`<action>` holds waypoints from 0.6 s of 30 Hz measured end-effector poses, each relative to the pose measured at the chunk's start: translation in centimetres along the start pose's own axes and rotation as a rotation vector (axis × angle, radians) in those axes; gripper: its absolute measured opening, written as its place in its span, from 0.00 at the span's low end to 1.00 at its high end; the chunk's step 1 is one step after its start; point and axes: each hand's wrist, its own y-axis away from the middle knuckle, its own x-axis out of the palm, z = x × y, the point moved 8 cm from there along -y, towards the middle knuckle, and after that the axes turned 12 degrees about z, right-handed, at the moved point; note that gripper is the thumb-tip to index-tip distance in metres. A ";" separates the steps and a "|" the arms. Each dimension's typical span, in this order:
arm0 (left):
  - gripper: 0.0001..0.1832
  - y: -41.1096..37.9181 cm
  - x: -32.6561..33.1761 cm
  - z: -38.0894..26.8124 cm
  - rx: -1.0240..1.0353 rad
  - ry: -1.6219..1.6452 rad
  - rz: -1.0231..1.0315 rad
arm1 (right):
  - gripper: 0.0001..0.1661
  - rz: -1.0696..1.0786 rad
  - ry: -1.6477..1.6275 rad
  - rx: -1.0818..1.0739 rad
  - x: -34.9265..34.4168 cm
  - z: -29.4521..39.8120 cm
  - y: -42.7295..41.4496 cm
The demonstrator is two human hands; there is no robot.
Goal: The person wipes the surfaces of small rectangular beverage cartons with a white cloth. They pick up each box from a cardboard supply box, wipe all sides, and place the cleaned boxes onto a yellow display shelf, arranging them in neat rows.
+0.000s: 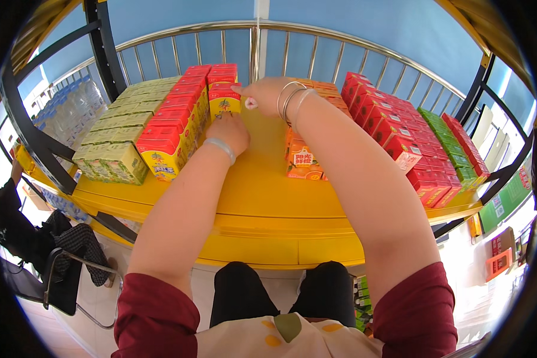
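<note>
My left hand (229, 132) touches the lower front of a red-and-yellow drink carton (224, 98) on the yellow metal shelf (259, 192); whether its fingers grip the carton cannot be told. My right hand (257, 96) reaches over from the right, a fingertip at the carton's upper right edge and the other fingers curled. Behind that carton stands another of the same kind. Immediately left runs a long row of matching red-and-yellow cartons (165, 134). Orange juice cartons (302, 156) stand to the right, partly hidden by my right forearm.
Pale green cartons (114, 147) fill the shelf's left part. Red cartons (396, 129) and green cartons (449, 143) stand at the right. A metal railing (313, 58) runs behind, between black shelf posts (103, 49). A person (22, 219) sits at the far left beside water bottles (78, 105).
</note>
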 end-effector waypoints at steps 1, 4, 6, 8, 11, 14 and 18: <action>0.17 0.0 -0.2 0.0 0.008 0.011 -0.014 | 0.40 -0.033 0.020 -0.010 0.0 -0.3 -0.7; 0.19 0.3 -0.7 0.7 -0.053 0.093 -0.024 | 0.37 -0.061 0.063 -0.013 -0.1 0.0 -2.2; 0.20 -0.1 -0.4 1.3 -0.090 0.108 -0.025 | 0.33 0.013 0.071 0.042 -0.2 0.2 -2.3; 0.21 -0.4 0.0 1.8 -0.115 0.110 -0.028 | 0.32 -0.080 0.066 0.008 -0.4 0.3 -2.6; 0.21 -0.9 0.3 1.4 -0.113 0.115 -0.022 | 0.32 -0.180 0.009 -0.002 0.5 -0.7 -2.4; 0.22 -0.8 0.3 1.7 -0.134 0.126 -0.008 | 0.33 -0.231 -0.090 -0.046 0.4 -0.7 -2.3; 0.22 -0.6 0.3 1.7 -0.145 0.136 0.015 | 0.34 -0.325 -0.178 -0.111 0.8 -0.7 -2.6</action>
